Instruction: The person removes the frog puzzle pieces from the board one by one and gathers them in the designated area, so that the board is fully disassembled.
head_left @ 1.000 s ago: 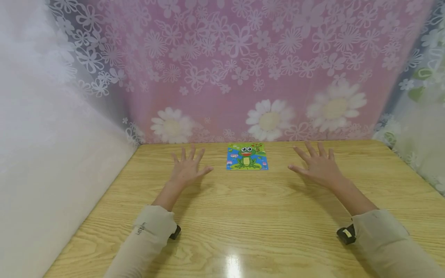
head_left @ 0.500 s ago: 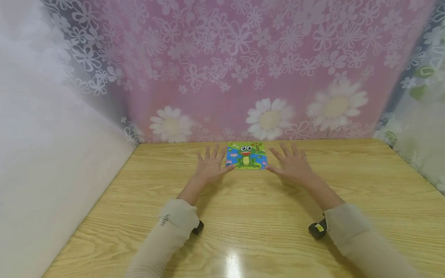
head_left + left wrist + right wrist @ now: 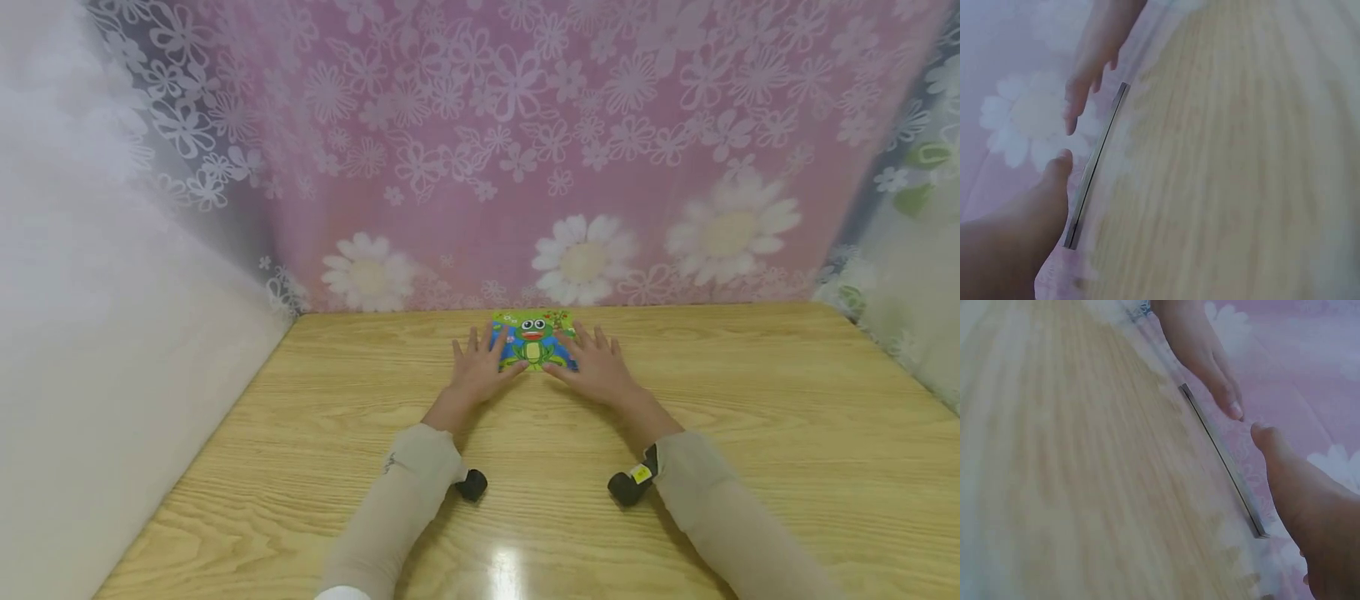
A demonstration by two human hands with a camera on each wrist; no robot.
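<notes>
**While daisies (image 3: 584, 260) are lining the back, a frog picture (image 3: 532, 343) is taking centre stage**

And here, at the far end of the wooden table (image 3: 285, 467), that frog picture is lying flat, its top edge sitting just beside the foot of the pink backdrop (image 3: 450, 183). In the head view the left hand (image 3: 478, 367) is covering part of its left side, the right hand (image 3: 596, 371) is covering part of its right, and the frog's big white eyes are peering out between them! Both grips are showing as released, fingers fanning apart and grasping nothing. In the wrist views the thumbs are appearing clear of the picture's thin edge; whether any other fingertip is touching it, I cannot tell.

Now the room: brown grain is running across the tabletop, and a bright patch of light (image 3: 505, 575) is shining nearest the camera. White outlined flowers are crowding the backdrop's upper part, with three large daisies spacing themselves along the bottom. A whitish wall (image 3: 97, 350) is standing along the left, while a pale panel (image 3: 918, 292) with green leaves is closing off the right. Two light sleeves (image 3: 408, 483) are slanting in, a black wrist camera (image 3: 472, 485) poking out beside each cuff, and a yellow label (image 3: 641, 474) is brightening the right one.
</notes>
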